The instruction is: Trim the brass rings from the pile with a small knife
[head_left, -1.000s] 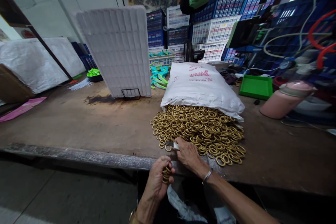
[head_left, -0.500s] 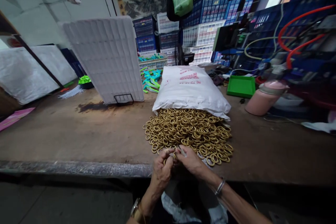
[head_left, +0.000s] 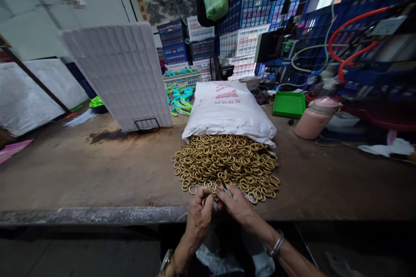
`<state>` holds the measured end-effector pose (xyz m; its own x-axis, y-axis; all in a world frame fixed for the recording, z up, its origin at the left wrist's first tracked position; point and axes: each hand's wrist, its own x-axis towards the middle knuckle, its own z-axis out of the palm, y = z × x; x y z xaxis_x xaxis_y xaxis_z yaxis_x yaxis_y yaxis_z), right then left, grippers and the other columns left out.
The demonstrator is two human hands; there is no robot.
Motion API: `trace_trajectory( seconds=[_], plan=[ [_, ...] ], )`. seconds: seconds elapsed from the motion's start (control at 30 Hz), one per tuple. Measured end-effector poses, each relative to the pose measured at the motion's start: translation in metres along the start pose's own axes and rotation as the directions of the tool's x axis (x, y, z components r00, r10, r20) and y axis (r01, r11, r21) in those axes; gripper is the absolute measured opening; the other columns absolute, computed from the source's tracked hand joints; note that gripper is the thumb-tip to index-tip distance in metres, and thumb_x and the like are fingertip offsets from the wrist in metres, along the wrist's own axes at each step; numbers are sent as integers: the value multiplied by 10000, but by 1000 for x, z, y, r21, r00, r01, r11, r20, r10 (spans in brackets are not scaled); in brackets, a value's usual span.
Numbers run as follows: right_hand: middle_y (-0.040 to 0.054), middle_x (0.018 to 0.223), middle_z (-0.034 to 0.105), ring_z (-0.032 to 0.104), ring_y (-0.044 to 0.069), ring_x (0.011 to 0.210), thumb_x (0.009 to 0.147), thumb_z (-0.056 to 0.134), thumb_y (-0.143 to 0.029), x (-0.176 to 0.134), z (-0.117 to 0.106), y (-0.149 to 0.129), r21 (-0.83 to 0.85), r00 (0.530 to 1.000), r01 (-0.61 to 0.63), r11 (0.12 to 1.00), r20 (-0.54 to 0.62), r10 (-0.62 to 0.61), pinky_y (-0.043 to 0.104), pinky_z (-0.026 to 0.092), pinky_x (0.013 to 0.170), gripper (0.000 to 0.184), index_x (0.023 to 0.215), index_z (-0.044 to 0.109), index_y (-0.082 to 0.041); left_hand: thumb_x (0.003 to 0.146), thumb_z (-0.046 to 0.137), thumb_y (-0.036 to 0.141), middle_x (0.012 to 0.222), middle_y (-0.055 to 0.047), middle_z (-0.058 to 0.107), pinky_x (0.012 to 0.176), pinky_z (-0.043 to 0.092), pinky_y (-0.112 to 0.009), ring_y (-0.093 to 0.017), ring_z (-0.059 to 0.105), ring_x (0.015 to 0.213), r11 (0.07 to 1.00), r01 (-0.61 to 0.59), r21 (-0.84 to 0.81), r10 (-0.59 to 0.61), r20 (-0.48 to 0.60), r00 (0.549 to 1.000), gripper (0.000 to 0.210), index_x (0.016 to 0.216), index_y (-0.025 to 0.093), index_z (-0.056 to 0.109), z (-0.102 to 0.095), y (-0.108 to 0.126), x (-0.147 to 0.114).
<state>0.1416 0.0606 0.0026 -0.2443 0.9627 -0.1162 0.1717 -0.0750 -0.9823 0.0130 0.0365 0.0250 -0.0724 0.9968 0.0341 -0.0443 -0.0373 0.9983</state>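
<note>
Brown tabletop (head_left: 97, 177) bears golden rings (head_left: 227, 161), stacked crates (head_left: 243, 40) behind.

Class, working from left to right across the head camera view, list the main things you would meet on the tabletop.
Pink sheet → upright white ribbed panel → pile of gold-coloured rings → green tray → pink bottle → crumpled white material.

The head camera looks down across the table (head_left: 97, 177).
</note>
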Motion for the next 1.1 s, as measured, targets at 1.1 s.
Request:
trace_trajectory(
  seconds=[1.1],
  plan=[
    [-32, 585, 486, 429, 105, 549, 790, 391, -390, 0, 1, -2, -369, 990, 116, 922, -34, -138, 215, 341, 543, 262, 642, 477, -192, 694, 576, 337, 514, 46, 502, 344, 266, -139, -54, 434, 392, 928, 364, -85, -341, 200, 918, 201, 750, 157, 507, -7, -21, -9]
  ],
)
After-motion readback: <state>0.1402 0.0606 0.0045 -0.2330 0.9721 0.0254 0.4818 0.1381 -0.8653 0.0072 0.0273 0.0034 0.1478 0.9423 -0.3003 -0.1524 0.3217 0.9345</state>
